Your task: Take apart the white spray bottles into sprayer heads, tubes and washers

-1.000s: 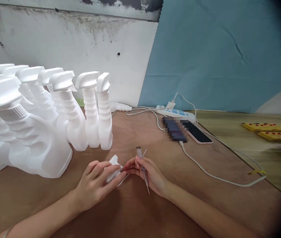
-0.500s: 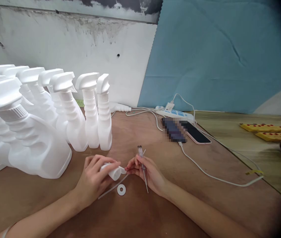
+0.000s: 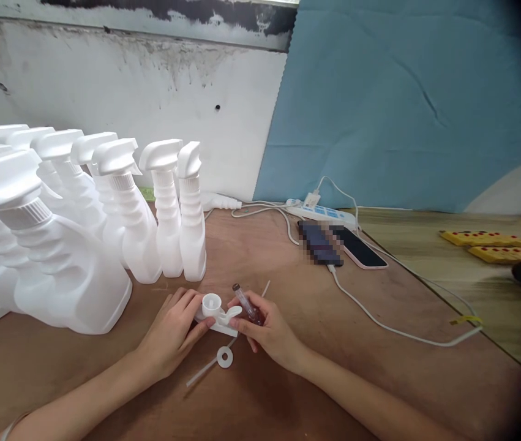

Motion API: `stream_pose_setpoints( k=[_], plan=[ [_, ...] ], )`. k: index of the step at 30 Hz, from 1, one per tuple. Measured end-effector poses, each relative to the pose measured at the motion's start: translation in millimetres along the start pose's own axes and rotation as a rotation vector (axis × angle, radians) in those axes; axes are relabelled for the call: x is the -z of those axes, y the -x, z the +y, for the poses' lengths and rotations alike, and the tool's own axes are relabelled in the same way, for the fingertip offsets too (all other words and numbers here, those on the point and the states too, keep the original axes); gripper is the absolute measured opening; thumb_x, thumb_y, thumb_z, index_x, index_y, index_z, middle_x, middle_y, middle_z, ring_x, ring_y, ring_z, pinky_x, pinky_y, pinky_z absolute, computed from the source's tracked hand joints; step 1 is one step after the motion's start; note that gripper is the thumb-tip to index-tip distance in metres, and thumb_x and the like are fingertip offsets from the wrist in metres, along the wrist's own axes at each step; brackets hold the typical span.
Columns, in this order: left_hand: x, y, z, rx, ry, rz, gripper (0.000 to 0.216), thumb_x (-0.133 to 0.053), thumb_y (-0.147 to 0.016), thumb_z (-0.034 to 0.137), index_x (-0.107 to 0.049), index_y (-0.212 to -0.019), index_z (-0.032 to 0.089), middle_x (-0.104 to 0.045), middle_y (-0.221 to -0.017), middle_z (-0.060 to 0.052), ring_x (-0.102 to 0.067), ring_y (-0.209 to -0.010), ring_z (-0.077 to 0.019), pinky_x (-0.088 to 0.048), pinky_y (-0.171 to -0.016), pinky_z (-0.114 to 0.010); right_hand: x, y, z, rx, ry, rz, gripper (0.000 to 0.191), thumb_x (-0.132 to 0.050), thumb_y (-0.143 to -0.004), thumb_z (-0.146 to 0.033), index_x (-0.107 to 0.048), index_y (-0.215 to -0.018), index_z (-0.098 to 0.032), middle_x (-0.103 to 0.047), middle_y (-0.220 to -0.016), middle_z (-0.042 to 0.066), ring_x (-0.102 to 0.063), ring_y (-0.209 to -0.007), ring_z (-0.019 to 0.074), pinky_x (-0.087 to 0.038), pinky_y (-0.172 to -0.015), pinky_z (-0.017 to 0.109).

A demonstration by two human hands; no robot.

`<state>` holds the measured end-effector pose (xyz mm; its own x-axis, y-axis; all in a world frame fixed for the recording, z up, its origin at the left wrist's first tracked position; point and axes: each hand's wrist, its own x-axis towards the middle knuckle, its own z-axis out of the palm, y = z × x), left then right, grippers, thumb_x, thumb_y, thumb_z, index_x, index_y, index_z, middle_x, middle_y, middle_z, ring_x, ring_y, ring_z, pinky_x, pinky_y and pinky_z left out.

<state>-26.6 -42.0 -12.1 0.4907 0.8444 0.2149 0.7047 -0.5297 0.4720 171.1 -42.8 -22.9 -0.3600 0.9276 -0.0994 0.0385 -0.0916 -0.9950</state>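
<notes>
A white trigger spray head (image 3: 212,306) lies between my hands with its round collar facing up. My left hand (image 3: 172,331) is closed on its left side, thumb along the collar. My right hand (image 3: 272,327) keeps a screwdriver with a clear handle (image 3: 246,304) in its fingers, while its thumb and fingertips touch the trigger end of the spray head. The screwdriver's shaft is hidden by the hand. Just below the spray head are a white ring washer (image 3: 224,357) and a thin translucent tube (image 3: 201,373), whose far end shows beyond my right hand.
Several white spray bottles (image 3: 125,226) stand at the left. A power strip (image 3: 324,213) with cables lies at the back, near two phones (image 3: 360,246). A white charging cable (image 3: 379,323) loops along the table's right side. Yellow objects with red dots (image 3: 485,239) lie farther right.
The spray head has been turned so its collar faces up. The screwdriver has tilted, its shaft now out of sight, and my right hand has come onto the trigger end.
</notes>
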Motion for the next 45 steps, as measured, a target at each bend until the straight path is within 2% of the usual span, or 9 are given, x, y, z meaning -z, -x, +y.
stream_pose_setpoints(
  k=[4,8,15,19,25,27,34,40,45],
  plan=[
    [3,2,2,-0.046,0.029,-0.047,0.036,-0.047,-0.084,0.040,-0.046,-0.112,0.018,-0.051,-0.107,-0.008,-0.045,-0.095,-0.0232,-0.039,-0.080,-0.037,2,0,-4,0.024,0.048,0.078,0.023,-0.061,-0.072,-0.036,-0.055,-0.087,-0.019,-0.045,-0.058,-0.007,-0.033,-0.033,0.0017,-0.026,-0.031,0.016],
    [5,4,2,-0.118,0.048,-0.040,0.075,-0.059,-0.073,0.046,-0.023,-0.131,0.016,-0.036,-0.127,-0.015,-0.034,-0.113,-0.0287,-0.031,-0.093,-0.045,25,13,-22,0.106,0.187,0.366,0.024,-0.061,-0.071,-0.037,-0.057,-0.087,-0.019,-0.045,-0.054,-0.006,-0.030,-0.032,0.0032,-0.023,-0.030,0.018],
    [11,4,9,-0.126,0.224,-0.241,0.025,-0.065,-0.069,0.036,-0.051,-0.078,0.018,-0.045,-0.112,-0.007,-0.035,-0.111,-0.0252,-0.031,-0.091,-0.041,65,64,-20,-0.097,0.434,0.608,0.030,-0.061,-0.066,-0.040,-0.059,-0.087,-0.018,-0.041,-0.046,-0.007,-0.030,-0.034,0.0065,-0.024,-0.033,0.021],
    [17,3,10,-0.111,0.246,-0.305,0.026,-0.073,-0.059,0.026,-0.053,-0.075,0.019,-0.045,-0.115,-0.005,-0.033,-0.114,-0.0261,-0.029,-0.094,-0.042,68,71,-10,-0.205,0.374,0.634,0.037,-0.060,-0.063,-0.045,-0.058,-0.086,-0.017,-0.042,-0.046,-0.007,-0.027,-0.032,0.0062,-0.021,-0.033,0.022],
    [16,3,1,-0.045,0.362,-0.229,0.033,-0.053,-0.063,0.001,-0.050,-0.088,0.022,-0.045,-0.118,-0.002,-0.039,-0.113,-0.0197,-0.030,-0.096,-0.038,83,62,-4,-0.291,0.365,0.495,0.039,-0.055,-0.068,-0.051,-0.057,-0.085,-0.016,-0.054,-0.056,-0.002,-0.032,-0.036,0.0076,-0.021,-0.038,0.023],
    [12,3,-1,-0.067,0.340,-0.188,0.036,-0.046,-0.063,-0.003,-0.051,-0.088,0.022,-0.047,-0.114,-0.001,-0.040,-0.112,-0.0180,-0.031,-0.096,-0.036,90,62,-4,-0.269,0.469,0.432,0.037,-0.054,-0.070,-0.050,-0.057,-0.085,-0.016,-0.050,-0.050,-0.003,-0.042,-0.043,0.0119,-0.028,-0.042,0.024],
    [2,5,-3,-0.121,0.061,-0.019,0.037,-0.036,-0.073,-0.004,-0.052,-0.094,0.022,-0.053,-0.111,-0.003,-0.047,-0.105,-0.0190,-0.035,-0.087,-0.038,92,59,-23,-0.035,0.975,0.618,0.034,-0.028,-0.083,-0.041,-0.054,-0.089,-0.020,-0.062,-0.076,0.006,-0.058,-0.072,0.0221,-0.042,-0.064,0.031],
    [-6,6,-10,-0.158,-0.178,0.036,0.040,-0.039,-0.072,-0.005,-0.051,-0.099,0.022,-0.054,-0.116,-0.004,-0.049,-0.104,-0.0224,-0.028,-0.087,-0.044,101,45,-4,-0.071,1.459,0.565,0.035,-0.027,-0.083,-0.026,-0.055,-0.102,-0.015,-0.060,-0.092,0.014,-0.059,-0.081,0.0278,-0.043,-0.064,0.036],
    [-8,5,-13,-0.163,-0.180,0.065,0.030,-0.040,-0.078,0.001,-0.053,-0.096,0.021,-0.056,-0.113,-0.003,-0.050,-0.101,-0.0208,-0.033,-0.082,-0.037,114,39,2,-0.128,1.599,0.537,0.036,-0.031,-0.084,-0.029,-0.052,-0.108,-0.013,-0.059,-0.093,0.016,-0.058,-0.078,0.0297,-0.043,-0.063,0.039]
  ],
)
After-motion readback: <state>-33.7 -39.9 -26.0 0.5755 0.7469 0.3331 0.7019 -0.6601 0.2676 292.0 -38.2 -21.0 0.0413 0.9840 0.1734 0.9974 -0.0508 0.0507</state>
